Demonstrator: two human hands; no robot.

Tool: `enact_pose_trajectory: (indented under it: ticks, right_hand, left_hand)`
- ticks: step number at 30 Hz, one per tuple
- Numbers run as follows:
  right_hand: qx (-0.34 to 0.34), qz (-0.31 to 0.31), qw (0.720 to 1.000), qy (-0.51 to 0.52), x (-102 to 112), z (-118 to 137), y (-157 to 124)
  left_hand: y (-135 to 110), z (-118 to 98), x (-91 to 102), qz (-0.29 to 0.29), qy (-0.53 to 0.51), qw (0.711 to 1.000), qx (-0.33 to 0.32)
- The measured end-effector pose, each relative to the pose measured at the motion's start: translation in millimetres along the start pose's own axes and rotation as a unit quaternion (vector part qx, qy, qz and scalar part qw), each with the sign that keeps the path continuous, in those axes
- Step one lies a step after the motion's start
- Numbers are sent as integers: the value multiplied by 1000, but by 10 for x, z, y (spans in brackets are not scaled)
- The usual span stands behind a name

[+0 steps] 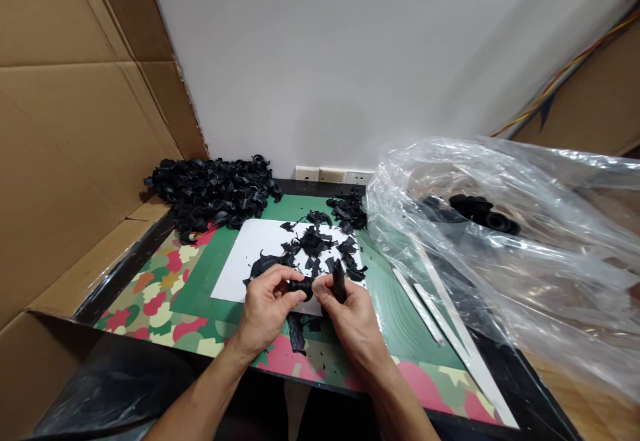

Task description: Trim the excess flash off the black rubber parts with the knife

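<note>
My left hand (pixel 265 307) and my right hand (pixel 345 311) meet over the front of a white sheet (pixel 250 254), both pinched on one small black ribbed rubber part (pixel 302 286) held between them. My right hand also grips a dark slim tool (pixel 339 281) that sticks up from its fingers. Black rubber scraps (pixel 320 244) lie scattered on the sheet just beyond my hands. One more black piece (pixel 296 331) lies under my hands on the mat.
A green mat (pixel 390 301) covers a camouflage-patterned table (pixel 150 294). A big heap of black rubber pieces (pixel 215 191) sits back left. A clear plastic bag (pixel 500 247) with black parts fills the right. White strips (pixel 425 304) lie beside it. Cardboard (pixel 75 127) walls the left.
</note>
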State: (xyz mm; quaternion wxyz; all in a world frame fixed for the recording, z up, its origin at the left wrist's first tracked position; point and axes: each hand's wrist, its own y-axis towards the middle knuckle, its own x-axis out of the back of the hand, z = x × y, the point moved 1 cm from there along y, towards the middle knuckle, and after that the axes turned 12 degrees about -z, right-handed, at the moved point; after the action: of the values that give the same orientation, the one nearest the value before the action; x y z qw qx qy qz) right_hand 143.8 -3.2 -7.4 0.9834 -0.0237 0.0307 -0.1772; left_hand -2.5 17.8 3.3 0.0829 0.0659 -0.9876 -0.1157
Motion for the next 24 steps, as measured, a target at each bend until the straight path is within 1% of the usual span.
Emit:
enact_pose_trajectory:
  ticks: [2, 4, 6, 9, 12, 14, 15, 17, 19, 21, 22, 24]
  right_hand:
    - [55, -31, 998, -24, 33, 41, -21]
    - [115, -46, 991, -49, 62, 85, -38]
    - [184, -26, 980, -75, 71, 114, -46]
    - [282, 14, 951, -129, 40, 98, -41]
    - [342, 13, 920, -190, -12, 46, -35]
    - [361, 3, 909, -209, -28, 33, -27]
    - [361, -8, 909, -208, -21, 38, -16]
    - [328, -51, 924, -189, 36, 66, 28]
    - [258, -119, 946, -155, 149, 103, 100]
    - [187, -178, 958, -125, 285, 132, 178]
    - [164, -189, 961, -116, 347, 143, 212]
    - [145, -177, 966, -121, 440, 159, 262]
  left_hand:
    - [-5, -14, 5, -3, 27, 999, -19]
    - [-10, -24, 11, -2, 45, 999, -28]
    - [-18, -33, 16, 6, 59, 998, -28]
    - [-34, -53, 14, 35, 70, 996, -31]
    - [-57, -78, 5, 57, 79, 995, -27]
    - [-73, -94, 1, 61, 84, 994, -23]
    - [-78, -102, 2, 58, 86, 994, -24]
    - [-80, -116, 11, 37, 86, 995, -30]
    - [-69, -124, 26, 13, 78, 997, -25]
    - [-51, -120, 36, 1, 55, 999, 0]
    - [-42, -114, 39, -1, 39, 999, 18]
    - [-26, -97, 39, -5, 9, 998, 56]
